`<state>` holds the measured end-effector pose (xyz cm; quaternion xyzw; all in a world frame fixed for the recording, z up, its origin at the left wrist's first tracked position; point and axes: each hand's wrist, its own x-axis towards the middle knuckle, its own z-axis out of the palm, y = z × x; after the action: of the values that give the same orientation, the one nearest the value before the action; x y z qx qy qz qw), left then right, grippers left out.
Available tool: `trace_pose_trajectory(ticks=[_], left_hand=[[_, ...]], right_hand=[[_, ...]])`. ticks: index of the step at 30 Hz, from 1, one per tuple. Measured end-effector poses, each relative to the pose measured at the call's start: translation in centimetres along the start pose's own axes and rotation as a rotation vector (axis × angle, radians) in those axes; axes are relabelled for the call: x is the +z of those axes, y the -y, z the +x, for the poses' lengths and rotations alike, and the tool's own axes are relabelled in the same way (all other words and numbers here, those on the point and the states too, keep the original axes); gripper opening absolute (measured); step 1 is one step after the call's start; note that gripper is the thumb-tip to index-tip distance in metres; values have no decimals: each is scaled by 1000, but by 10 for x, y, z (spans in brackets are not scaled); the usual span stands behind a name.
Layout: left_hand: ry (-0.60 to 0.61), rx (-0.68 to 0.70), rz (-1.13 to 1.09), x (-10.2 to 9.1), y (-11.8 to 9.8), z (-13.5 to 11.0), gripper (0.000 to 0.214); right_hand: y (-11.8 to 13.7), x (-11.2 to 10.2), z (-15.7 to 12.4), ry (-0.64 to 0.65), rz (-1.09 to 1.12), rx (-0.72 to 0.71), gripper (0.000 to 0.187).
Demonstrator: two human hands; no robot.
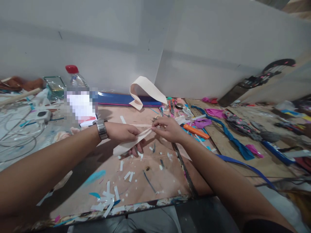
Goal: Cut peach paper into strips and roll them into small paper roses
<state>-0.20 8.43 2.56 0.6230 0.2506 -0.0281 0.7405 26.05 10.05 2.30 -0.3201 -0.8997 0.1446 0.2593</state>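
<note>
A folded, cream-coloured strip [126, 147], perhaps fabric, runs lengthwise from the left hand [125, 132], holding near its broad end, to the pinching right hand [168, 128].

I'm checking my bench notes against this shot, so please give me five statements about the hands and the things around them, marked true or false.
1. The left hand and right hand both hold a pale strip. True.
2. The metal-link band is on the right wrist. False: the left.
3. The clear bottle has a red cap. True.
4. The orange-handled tool lies nearer the left hand. False: nearer the right.
5. A curled cream strip lies beyond the hands. True.
</note>
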Motion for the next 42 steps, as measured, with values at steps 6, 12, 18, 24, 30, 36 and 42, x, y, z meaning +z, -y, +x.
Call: trace_pose_trajectory(ticks=[6, 12, 18, 24, 30, 36, 42], left_hand=[[34, -11, 2, 2, 0, 1, 28], [65, -26, 16, 0, -2, -1, 28], [37, 86, 113, 2, -4, 2, 31], [-177, 159, 137, 4, -3, 7, 40], [-334, 186, 307, 7, -1, 13, 41], [-650, 234, 870, 15, -6, 12, 41], [-500, 180, 539, 12, -4, 12, 50]], right_hand=[[-24, -10, 1, -38, -6, 85, 19], [-32, -11, 1, -101, -24, 116, 21], [-26, -10, 1, -115, -30, 86, 18], [-24, -9, 1, -155, -16, 99, 21], [-6, 13, -1, -113, -16, 33, 19], [15, 26, -4, -110, -15, -75, 16], [18, 23, -4, -99, -22, -108, 14]])
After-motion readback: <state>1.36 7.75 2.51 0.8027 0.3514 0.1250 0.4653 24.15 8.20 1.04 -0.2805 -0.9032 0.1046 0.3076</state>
